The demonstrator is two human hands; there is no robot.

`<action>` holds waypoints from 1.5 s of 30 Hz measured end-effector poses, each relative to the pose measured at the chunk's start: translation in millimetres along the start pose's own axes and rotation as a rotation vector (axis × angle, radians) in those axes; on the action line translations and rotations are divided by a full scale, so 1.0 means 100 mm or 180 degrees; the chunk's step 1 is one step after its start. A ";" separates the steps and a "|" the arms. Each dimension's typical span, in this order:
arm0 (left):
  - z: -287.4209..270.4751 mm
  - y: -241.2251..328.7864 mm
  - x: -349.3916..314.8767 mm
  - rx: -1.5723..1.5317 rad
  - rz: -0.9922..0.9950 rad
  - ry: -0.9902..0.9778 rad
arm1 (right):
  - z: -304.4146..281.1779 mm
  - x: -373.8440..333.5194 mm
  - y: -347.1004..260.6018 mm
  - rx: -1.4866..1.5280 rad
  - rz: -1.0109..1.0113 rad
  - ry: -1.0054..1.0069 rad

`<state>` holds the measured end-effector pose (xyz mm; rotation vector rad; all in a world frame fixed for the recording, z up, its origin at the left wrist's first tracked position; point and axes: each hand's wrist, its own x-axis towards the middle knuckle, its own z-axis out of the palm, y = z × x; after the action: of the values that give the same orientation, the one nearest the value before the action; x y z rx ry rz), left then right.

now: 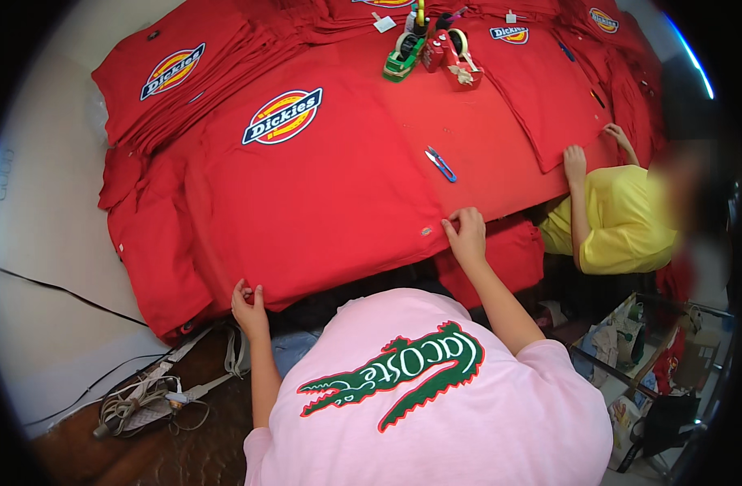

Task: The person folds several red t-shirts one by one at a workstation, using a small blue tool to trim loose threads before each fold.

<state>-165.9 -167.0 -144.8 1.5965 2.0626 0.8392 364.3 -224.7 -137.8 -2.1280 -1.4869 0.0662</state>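
Observation:
A red T-shirt [322,194] lies spread flat in front of me, a dark-blue, yellow and red emblem on it and a small label near its lower right corner. My left hand [248,306] is at its lower left corner, thumb and fingertips apart against the cloth. At the lower right corner, my right hand [466,235] has its fingers bent and closed on the shirt's edge, next to the label. Blue-handled thread snips [441,164] rest on the red surface beyond my right hand.
Stacked red shirts [168,89] lie at the far left. Green [403,58] and red [461,73] tape dispensers stand at the back. At right, a co-worker in a yellow top [626,219] handles another red shirt [525,97]. Tangled cables [144,405] lie lower left; a cluttered shelf [638,381] stands lower right.

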 end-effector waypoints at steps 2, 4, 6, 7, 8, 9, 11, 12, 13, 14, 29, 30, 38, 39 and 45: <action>0.03 -0.03 0.09 -0.0348 -0.0277 -0.0173 | 0.03 -0.01 0.09 0.0319 0.0192 -0.0264; 0.02 -0.21 0.16 -0.0605 -0.0555 -0.0390 | 0.02 -0.02 0.07 0.0733 0.0492 -0.0365; -0.05 -0.44 0.17 -0.1116 -0.0869 -0.0302 | -0.17 -0.03 -0.17 0.1213 0.0926 -0.0312; -0.06 -0.47 0.18 -0.1510 -0.1016 -0.0119 | -0.24 -0.06 -0.21 0.1228 0.0750 -0.0229; -0.10 -0.39 0.17 -0.1846 -0.1398 -0.0092 | -0.31 -0.12 -0.24 0.1232 0.0586 -0.0148; -0.08 -0.36 0.18 -0.1891 -0.1340 0.0047 | -0.35 -0.17 -0.24 0.1235 0.0421 -0.0067; -0.11 -0.38 0.22 -0.1982 -0.1198 0.0356 | -0.33 -0.25 -0.18 0.1328 0.0645 -0.0280; -0.12 -0.39 0.22 -0.2008 -0.1252 0.0330 | -0.26 -0.31 -0.09 0.1299 0.0782 -0.0388; -0.16 -0.44 0.23 -0.1413 -0.1159 0.0186 | -0.19 -0.34 -0.06 0.1295 0.0907 -0.0503; -0.20 -0.52 0.24 -0.0805 -0.1067 0.0042 | -0.18 -0.36 -0.07 0.1400 0.0961 -0.0592; 2.18 3.26 1.90 0.0262 0.3321 -0.1537 | -0.11 -0.44 -0.31 0.0937 -0.0972 -0.0665; 2.39 3.40 2.06 0.0385 0.3574 -0.1499 | -0.09 -0.45 -0.32 0.0928 -0.1100 -0.0720; 3.04 4.19 2.58 0.1349 0.3301 -0.2787 | -0.05 -0.51 -0.41 0.0740 -0.0359 -0.0612; 3.05 4.23 2.61 0.1397 0.3197 -0.2961 | -0.06 -0.52 -0.41 0.0699 -0.0256 -0.0624; 3.08 4.39 2.73 0.1084 0.2255 -0.3656 | -0.13 -0.45 -0.39 0.0651 0.0115 -0.0488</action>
<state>273.8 235.3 -65.4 2.2448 0.8301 -0.3160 317.5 -259.9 -120.5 -2.0216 -1.4583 0.3860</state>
